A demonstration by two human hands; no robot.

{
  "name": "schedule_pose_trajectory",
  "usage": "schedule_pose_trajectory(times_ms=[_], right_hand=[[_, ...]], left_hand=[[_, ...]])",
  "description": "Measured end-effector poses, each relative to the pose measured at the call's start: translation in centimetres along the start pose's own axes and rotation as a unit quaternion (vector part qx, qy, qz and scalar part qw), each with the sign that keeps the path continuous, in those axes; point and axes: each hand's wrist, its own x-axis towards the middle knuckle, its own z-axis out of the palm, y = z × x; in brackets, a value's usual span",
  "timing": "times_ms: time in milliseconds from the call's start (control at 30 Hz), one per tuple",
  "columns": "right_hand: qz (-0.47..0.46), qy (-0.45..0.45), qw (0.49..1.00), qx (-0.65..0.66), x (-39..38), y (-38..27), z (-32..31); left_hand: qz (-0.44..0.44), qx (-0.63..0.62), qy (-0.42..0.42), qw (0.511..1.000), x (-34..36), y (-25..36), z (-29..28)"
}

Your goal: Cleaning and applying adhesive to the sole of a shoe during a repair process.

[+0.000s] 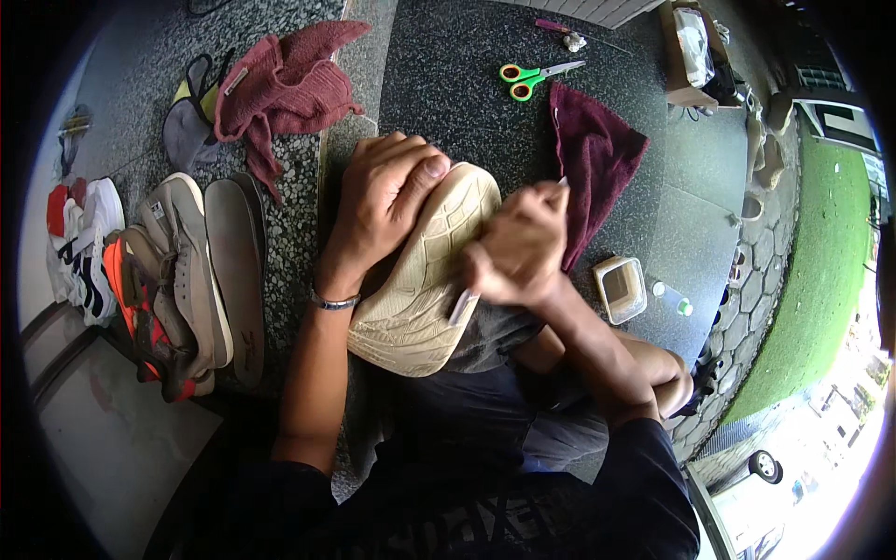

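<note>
My left hand [383,201] is closed around the end of a cream-beige shoe [411,308], whose patterned sole faces up over my lap. Beside it on the right, my right hand [518,243], smeared by motion, grips a slim pale tool [462,305] against the sole; what kind of tool it is I cannot make out. Just beyond that hand lies a dark maroon towel [602,159]. Green-and-yellow scissors [523,79] rest farther back on the dark speckled stone surface [439,84].
At left lie several shoes [187,280], grey insoles [233,280], a red cloth [280,84] and a grey-yellow fabric piece [191,126]. A plastic tub [621,287] and small bottle [672,299] sit right. A cardboard box [691,89] stands back right, near paving and grass.
</note>
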Motion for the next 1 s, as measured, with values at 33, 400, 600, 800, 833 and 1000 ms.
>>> schedule_pose_trajectory(times_ms=[33, 400, 600, 800, 833, 1000], right_hand=[[0.047, 0.028, 0.998, 0.002, 0.2, 3.4, -1.5], [0.289, -0.075, 0.882, -0.364, -5.7, 14.1, -2.1], [0.414, 0.143, 0.888, 0.138, 3.9, 3.4, -2.8], [0.192, -0.043, 0.979, -0.046, 4.8, -4.8, 0.1], [0.203, -0.081, 0.974, -0.062, 4.1, -6.3, 0.1], [0.212, -0.195, 0.958, -0.013, -0.7, -11.8, -1.3]], left_hand=[[-0.019, -0.017, 0.011, 1.0, 0.0, -0.3, -0.5], [-0.08, -0.133, 0.007, 0.988, 0.9, 0.3, -0.3], [-0.11, -0.127, 0.013, 0.986, 0.2, 0.9, -1.0], [-0.052, -0.04, 0.059, 0.996, -0.7, -0.5, 0.3], [0.014, 0.027, 0.098, 0.995, -0.8, -0.9, 0.4], [-0.076, -0.02, 0.012, 0.997, 0.6, 0.7, 0.3]])
